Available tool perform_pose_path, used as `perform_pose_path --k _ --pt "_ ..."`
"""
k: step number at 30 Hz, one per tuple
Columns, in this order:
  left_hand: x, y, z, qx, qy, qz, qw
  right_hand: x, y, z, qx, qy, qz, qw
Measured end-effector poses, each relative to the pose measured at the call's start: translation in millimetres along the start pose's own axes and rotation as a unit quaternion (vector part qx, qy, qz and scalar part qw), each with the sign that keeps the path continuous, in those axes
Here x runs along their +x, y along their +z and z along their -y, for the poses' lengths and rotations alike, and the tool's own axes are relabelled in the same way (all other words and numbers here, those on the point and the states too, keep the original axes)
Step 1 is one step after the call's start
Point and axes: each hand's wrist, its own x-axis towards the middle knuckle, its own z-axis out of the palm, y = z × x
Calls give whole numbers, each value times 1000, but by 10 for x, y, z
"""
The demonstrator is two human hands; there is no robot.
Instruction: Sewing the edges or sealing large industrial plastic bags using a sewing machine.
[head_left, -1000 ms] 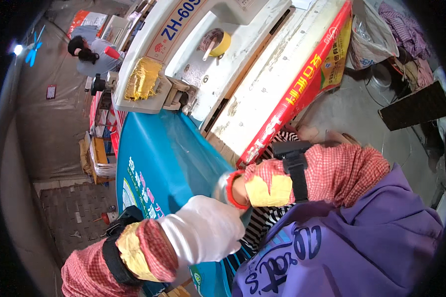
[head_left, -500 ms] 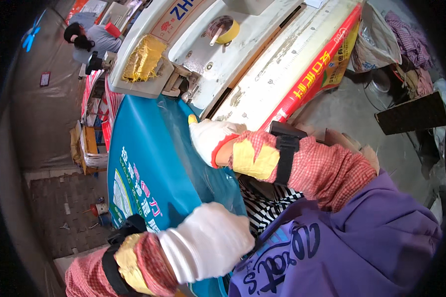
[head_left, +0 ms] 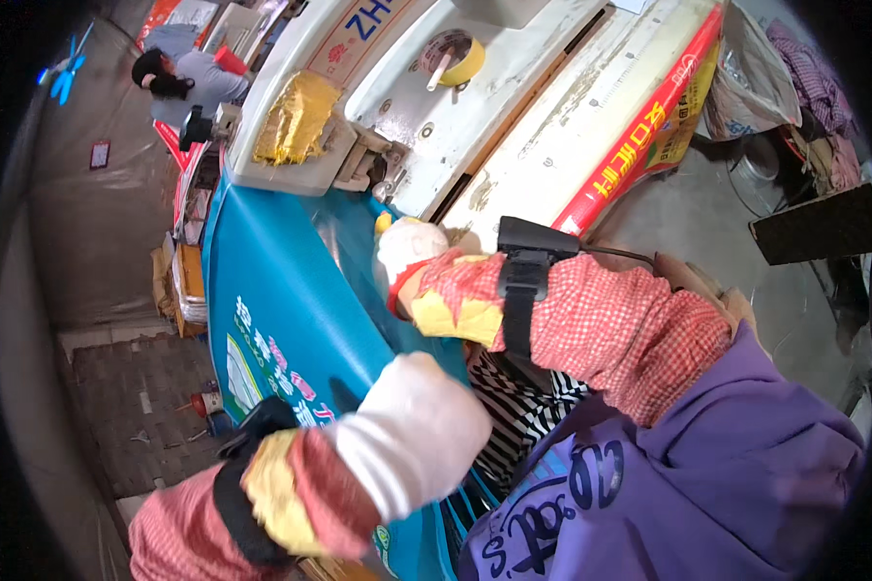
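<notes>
A large teal printed sack (head_left: 271, 252) hangs over the front of a white sewing machine (head_left: 291, 44), its upper end beneath the presser foot (head_left: 383, 179). My right hand (head_left: 412, 254), in a white glove with a yellow fingertip, is closed on the sack's edge close to the presser foot; most of its fingers are hidden. Nearer me, my left hand (head_left: 421, 426), also in a white glove, is curled into a fist on the sack's near edge, with its fingertips out of sight. Checked sleeves with black straps cover both forearms.
A yellow tape roll (head_left: 467, 63) with a white stick lies on the machine bed. Red-and-yellow printed sheeting (head_left: 639, 136) edges the white table. Further right are a clear plastic bag (head_left: 746, 82) and a dark board (head_left: 814, 225). Another person (head_left: 189, 82) sits at the far left.
My left hand has moved up toward the machine along the sack's edge. My right hand has shifted slightly left relative to the machine. The whole view has swung a little.
</notes>
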Motion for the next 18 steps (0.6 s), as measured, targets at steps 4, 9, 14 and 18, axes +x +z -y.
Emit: perform_pose_path --k 4,9,14,18 --pt "33 -209 487 -27 -146 183 972 129 168 -93 -30 -44 13 998" --pt "-581 -671 592 109 -250 251 929 15 364 -45 -56 -37 -206 976" --pt "-126 -143 -90 -15 6 98 995 88 222 -36 -165 -125 -16 978" --pt "214 -194 192 33 -67 31 997 199 54 -62 -144 -141 18 979"
